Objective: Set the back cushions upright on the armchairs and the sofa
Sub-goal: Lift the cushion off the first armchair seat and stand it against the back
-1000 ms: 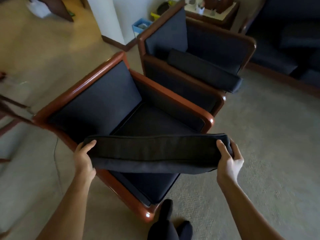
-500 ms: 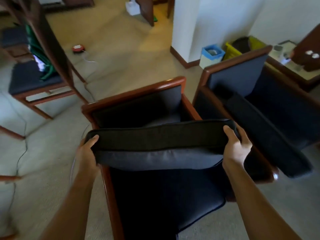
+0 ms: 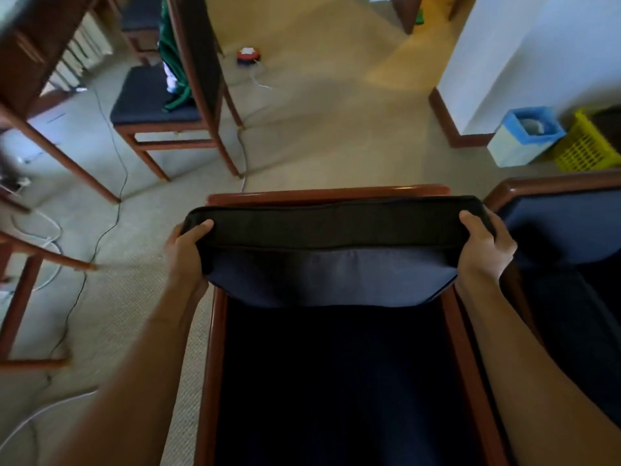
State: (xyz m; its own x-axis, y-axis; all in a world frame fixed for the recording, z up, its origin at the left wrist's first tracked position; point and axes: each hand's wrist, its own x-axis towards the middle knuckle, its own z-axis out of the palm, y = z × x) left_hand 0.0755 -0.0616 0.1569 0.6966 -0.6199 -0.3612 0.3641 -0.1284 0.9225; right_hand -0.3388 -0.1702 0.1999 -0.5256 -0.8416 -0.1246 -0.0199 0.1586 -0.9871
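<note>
Back cushion (image 3: pixel 331 250), dark navy with a piped black top edge, stands against the backrest of the near armchair (image 3: pixel 329 193), above its seat. Left hand (image 3: pixel 186 245) and right hand (image 3: pixel 484 245) each clasp one upper corner. A second armchair (image 3: pixel 551 190) sits just beside; a wooden chair (image 3: pixel 158 112), white bin (image 3: pixel 524 136) and yellow basket (image 3: pixel 584 146) stand beyond.
</note>
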